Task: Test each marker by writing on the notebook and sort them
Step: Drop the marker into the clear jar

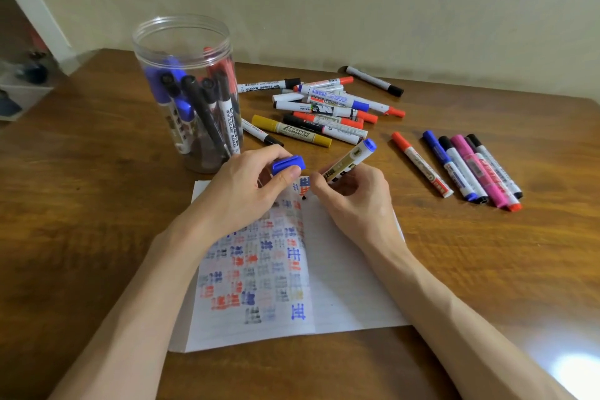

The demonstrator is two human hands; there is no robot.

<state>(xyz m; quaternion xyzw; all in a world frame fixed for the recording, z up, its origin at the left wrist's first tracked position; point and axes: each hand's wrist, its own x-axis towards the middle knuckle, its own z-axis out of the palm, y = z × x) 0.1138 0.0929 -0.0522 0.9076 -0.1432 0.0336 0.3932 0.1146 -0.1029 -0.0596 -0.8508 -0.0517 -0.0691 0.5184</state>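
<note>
Right hand (354, 201) is pinching the blue-ended marker (352, 159) low on its barrel, fingers curled, with the tip pointing down at the top of the open notebook (344, 286). Left hand (246, 191) is gripping the blue cap (288, 164) between thumb and curled fingers, just above the page. Assessment: the marker is presenting as light, rigid and smooth, possibly slippery, so a hold near the tip is giving control. More markers are lying in a pile (324, 107), a row (470, 169) and a clear jar (191, 91).
</note>
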